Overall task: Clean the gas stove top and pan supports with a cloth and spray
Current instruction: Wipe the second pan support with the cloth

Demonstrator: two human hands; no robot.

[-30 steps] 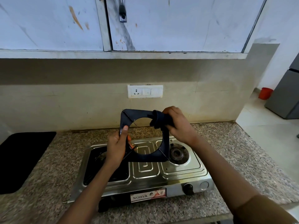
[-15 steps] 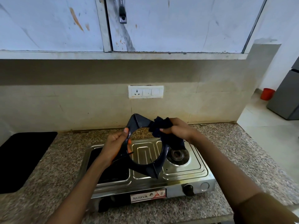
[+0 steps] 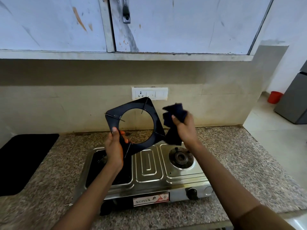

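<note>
Black enamel fills your left hand (image 3: 114,145): its grip pinches the lower corner of the square pan support (image 3: 135,124), lifted and tilted above the steel gas stove (image 3: 149,170) on the granite counter (image 3: 240,171). Your right hand (image 3: 186,128) clutches a bunched dark cloth (image 3: 173,117) just beside the support's right edge, above the stove's bare right burner (image 3: 181,157).

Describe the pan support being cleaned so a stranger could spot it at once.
Find the steel gas stove on the speckled counter. Above its left side, the left hand grips a flat black square frame, the pan support, lifted off the stove. It has a big round hole and thin prongs, unlike the soft dark cloth bunched in the right hand beside it.
</note>
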